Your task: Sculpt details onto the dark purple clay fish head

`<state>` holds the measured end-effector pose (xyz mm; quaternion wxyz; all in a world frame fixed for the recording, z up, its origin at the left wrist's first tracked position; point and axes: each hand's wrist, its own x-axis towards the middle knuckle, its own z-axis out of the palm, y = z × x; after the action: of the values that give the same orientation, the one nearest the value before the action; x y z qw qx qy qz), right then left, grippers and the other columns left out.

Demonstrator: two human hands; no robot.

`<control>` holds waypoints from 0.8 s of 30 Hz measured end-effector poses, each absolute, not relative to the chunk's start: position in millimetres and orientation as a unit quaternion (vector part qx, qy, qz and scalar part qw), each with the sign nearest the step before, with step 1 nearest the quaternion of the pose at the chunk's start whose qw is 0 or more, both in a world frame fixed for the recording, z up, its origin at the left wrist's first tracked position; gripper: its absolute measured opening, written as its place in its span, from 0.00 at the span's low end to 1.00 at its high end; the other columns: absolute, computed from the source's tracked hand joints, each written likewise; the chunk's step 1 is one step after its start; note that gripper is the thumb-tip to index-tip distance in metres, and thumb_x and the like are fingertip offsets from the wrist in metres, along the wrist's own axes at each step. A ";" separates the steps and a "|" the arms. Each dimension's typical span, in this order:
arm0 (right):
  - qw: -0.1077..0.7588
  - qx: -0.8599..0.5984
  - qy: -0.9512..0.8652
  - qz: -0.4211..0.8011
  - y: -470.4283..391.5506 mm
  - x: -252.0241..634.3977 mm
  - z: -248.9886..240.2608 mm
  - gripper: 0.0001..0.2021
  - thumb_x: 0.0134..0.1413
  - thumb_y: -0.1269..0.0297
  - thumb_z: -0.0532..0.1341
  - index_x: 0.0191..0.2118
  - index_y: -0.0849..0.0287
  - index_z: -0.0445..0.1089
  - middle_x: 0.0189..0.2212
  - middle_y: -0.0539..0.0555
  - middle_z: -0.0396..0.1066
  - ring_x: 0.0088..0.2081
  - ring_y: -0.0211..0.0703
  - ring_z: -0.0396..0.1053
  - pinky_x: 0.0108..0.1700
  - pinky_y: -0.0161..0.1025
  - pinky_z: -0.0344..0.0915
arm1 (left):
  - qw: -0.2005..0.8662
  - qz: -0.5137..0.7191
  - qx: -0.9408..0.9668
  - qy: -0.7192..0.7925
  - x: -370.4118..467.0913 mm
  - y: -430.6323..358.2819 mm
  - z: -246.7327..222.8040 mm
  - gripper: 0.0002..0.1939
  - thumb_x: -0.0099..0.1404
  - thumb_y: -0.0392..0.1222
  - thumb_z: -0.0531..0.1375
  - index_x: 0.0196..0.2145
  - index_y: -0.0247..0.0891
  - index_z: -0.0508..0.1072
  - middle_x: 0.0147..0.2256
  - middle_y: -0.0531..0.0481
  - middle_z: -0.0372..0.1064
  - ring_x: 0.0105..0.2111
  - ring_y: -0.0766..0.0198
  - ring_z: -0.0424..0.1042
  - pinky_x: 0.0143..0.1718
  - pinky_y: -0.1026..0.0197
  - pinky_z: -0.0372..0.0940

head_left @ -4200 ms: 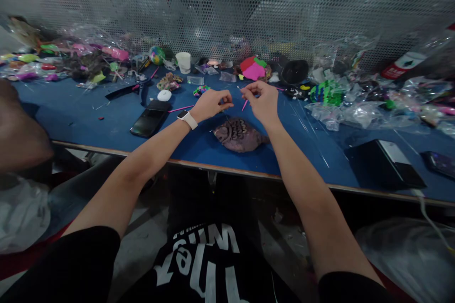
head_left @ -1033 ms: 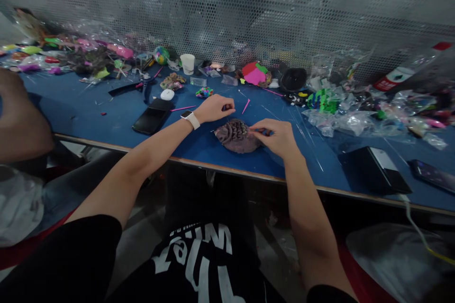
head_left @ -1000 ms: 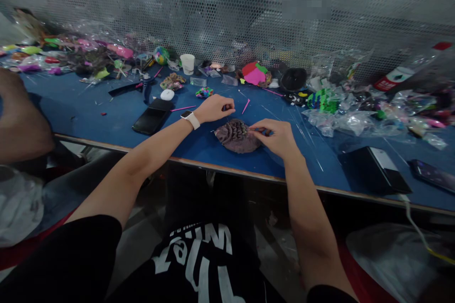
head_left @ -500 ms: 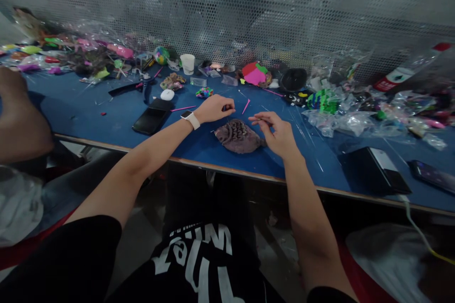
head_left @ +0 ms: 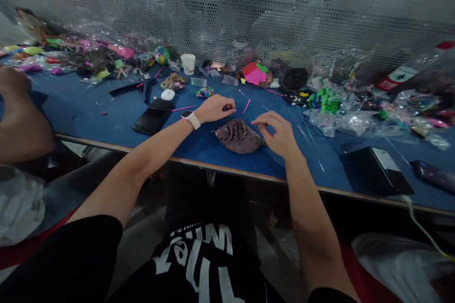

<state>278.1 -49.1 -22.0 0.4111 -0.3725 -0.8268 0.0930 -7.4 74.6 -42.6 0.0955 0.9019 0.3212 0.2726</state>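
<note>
A brownish-grey clay fish (head_left: 239,137) with dark scale-like ridges lies on the blue table (head_left: 199,144) in front of me. My left hand (head_left: 217,107), with a white watch (head_left: 192,119) on the wrist, is just above the fish at its upper left; the fingers are curled together and what they pinch is too small to name. Over the fish's right end is my right hand (head_left: 275,131), thumb and index fingertips together, on something I cannot make out. A pink stick tool (head_left: 246,106) lies between and beyond the hands.
A black phone (head_left: 153,116), white mouse-like object (head_left: 168,95) and dark blue pliers-like tool (head_left: 133,87) lie left. Behind are a paper cup (head_left: 188,64), colourful clay and plastic bags (head_left: 350,123). At right stand a propped device (head_left: 382,170) and bottle (head_left: 408,71). Another person's arm (head_left: 21,123) rests far left.
The fingers of my right hand have drawn closer together at the tips, and the small thing seen between them before is no longer distinct. My left hand has hardly moved.
</note>
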 end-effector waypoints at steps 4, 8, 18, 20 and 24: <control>0.422 -0.370 -0.822 0.101 -49.8 277.9 -21.3 0.12 0.79 0.62 0.60 0.46 0.49 0.83 0.45 0.58 0.85 0.47 0.56 0.83 0.53 0.56 0.80 | 0.096 0.271 0.901 0.325 -7.1 73.8 -42.0 0.09 0.78 0.45 0.65 0.41 0.40 0.81 0.34 0.47 0.82 0.35 0.57 0.80 0.40 0.57 0.66; 0.419 -0.370 -0.822 0.108 -49.0 279.3 -22.8 0.11 0.78 0.61 0.61 0.48 0.49 0.84 0.44 0.57 0.86 0.45 0.55 0.83 0.50 0.54 0.79 | 0.097 0.266 0.902 0.325 -7.2 74.0 -41.7 0.10 0.79 0.46 0.64 0.41 0.40 0.82 0.34 0.47 0.82 0.35 0.57 0.80 0.40 0.57 0.66; 0.391 -0.384 -0.819 0.170 -53.2 276.1 -21.2 0.06 0.70 0.60 0.70 0.45 0.51 0.86 0.38 0.54 0.87 0.36 0.50 0.81 0.44 0.49 0.79 | 0.089 0.265 0.901 0.333 -6.4 77.2 -45.6 0.08 0.77 0.44 0.65 0.41 0.40 0.83 0.36 0.47 0.84 0.36 0.57 0.80 0.40 0.57 0.64; 0.389 -0.386 -0.816 0.184 -53.3 275.5 -20.6 0.06 0.70 0.60 0.70 0.45 0.51 0.87 0.39 0.55 0.88 0.35 0.49 0.81 0.43 0.49 0.79 | 0.089 0.263 0.901 0.333 -6.5 77.3 -45.5 0.08 0.77 0.44 0.65 0.41 0.40 0.83 0.36 0.47 0.84 0.37 0.57 0.80 0.40 0.57 0.64; 0.396 -0.380 -0.809 0.212 -52.2 276.1 -21.1 0.06 0.70 0.57 0.72 0.43 0.49 0.88 0.42 0.56 0.88 0.39 0.52 0.82 0.44 0.50 0.80 | 0.090 0.265 0.902 0.330 -6.8 77.5 -45.0 0.08 0.78 0.45 0.65 0.41 0.40 0.83 0.36 0.47 0.84 0.37 0.56 0.81 0.42 0.56 0.66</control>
<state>276.1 -52.2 -21.1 0.3957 -0.3797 -0.8089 0.2119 -6.8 77.5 -45.0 0.0900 0.9016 0.3297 0.2652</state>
